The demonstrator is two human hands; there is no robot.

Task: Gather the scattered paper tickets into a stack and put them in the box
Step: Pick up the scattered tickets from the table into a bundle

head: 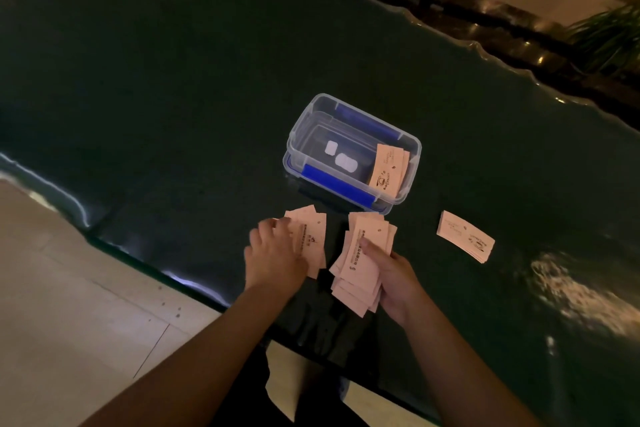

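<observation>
Tickets (pixel 360 263) fan out of the right hand (pixel 394 279), thumb pinning the uneven bundle above the dark table (pixel 173 97). At its nine o'clock the left hand (pixel 273 255) lies flat, fingers spread, on a loose pile (pixel 313 236). At three o'clock a neat stack (pixel 465 236) sits apart. At twelve o'clock the clear box (pixel 353 152) holds one stack (pixel 388 170) against its right wall.

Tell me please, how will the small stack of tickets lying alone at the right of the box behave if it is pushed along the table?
The stack of tickets looks thin and light, so it should probably slide easily on the glossy dark table. Its sheets are loose and already slightly fanned at one end, so a push may well spread them apart. It lies flat, so tipping or rolling seems unlikely.
</observation>
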